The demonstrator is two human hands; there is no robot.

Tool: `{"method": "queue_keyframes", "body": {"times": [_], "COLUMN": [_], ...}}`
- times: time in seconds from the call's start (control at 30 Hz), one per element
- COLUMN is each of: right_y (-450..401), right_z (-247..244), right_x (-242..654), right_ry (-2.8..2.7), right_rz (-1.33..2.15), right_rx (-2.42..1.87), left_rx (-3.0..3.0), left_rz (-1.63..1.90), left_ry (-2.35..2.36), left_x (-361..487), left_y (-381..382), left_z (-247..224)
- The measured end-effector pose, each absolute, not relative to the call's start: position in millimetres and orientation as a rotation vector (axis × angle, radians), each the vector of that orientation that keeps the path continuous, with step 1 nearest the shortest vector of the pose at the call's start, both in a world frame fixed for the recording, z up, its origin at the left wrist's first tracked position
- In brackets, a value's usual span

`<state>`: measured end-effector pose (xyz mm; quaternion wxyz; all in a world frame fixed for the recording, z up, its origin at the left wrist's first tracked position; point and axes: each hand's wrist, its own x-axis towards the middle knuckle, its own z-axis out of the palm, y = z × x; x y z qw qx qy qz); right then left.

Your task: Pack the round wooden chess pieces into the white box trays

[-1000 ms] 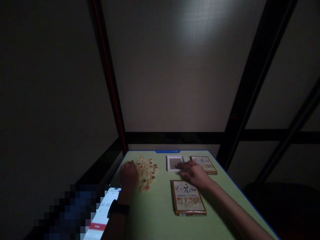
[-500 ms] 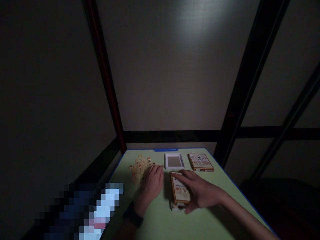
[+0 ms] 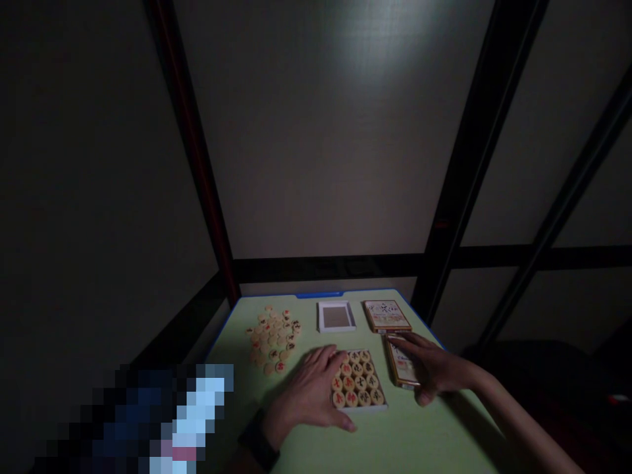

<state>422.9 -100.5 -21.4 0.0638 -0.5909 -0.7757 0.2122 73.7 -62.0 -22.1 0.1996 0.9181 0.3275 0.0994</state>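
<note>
A shallow white tray filled with rows of round Chinese chess pieces (image 3: 361, 380), marked in red and black, lies uncovered on the table. My left hand (image 3: 313, 388) is around the tray's left side, thumb at the near edge and fingers at the far left corner. To the right, my right hand (image 3: 437, 365) grips a printed box lid (image 3: 402, 363) from above, its right part hidden under the palm. Loose Chinese chess pieces (image 3: 270, 341) are spread in a pile beyond my left hand, some face up and some blank.
An open white box part (image 3: 320, 318) with a grey inside lies at the back of the green table (image 3: 395, 441). Right of it is a printed box (image 3: 388, 316), just beyond the lid. A wall (image 3: 326, 164) rises behind the table.
My right hand has lifted the lid off the tray and moved it right, uncovering the pieces. My left hand has come from beside the pile to the tray's left side.
</note>
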Motion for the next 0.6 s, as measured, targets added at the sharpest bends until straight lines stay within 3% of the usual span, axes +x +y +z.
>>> {"method": "queue_keyframes", "body": {"times": [0.27, 0.43, 0.6], "right_y": [-92.7, -81.5, -56.2], "right_z": [-19.2, -4.5, 6.2], "right_x": [427.4, 419.1, 410.9], "right_ry": [-2.388, -2.159, -2.226], "right_rz": [0.577, 0.320, 0.392], "right_rx": [-1.750, -2.034, -2.152], "left_rx": [2.539, 2.524, 2.523], "left_rz": [0.351, 0.383, 0.382], "left_ry": [0.919, 0.912, 0.912], "left_x": [73.7, 73.3, 72.3], "left_y": [-61.9, -62.2, -62.3], "left_z": [-20.5, -23.0, -24.2]}}
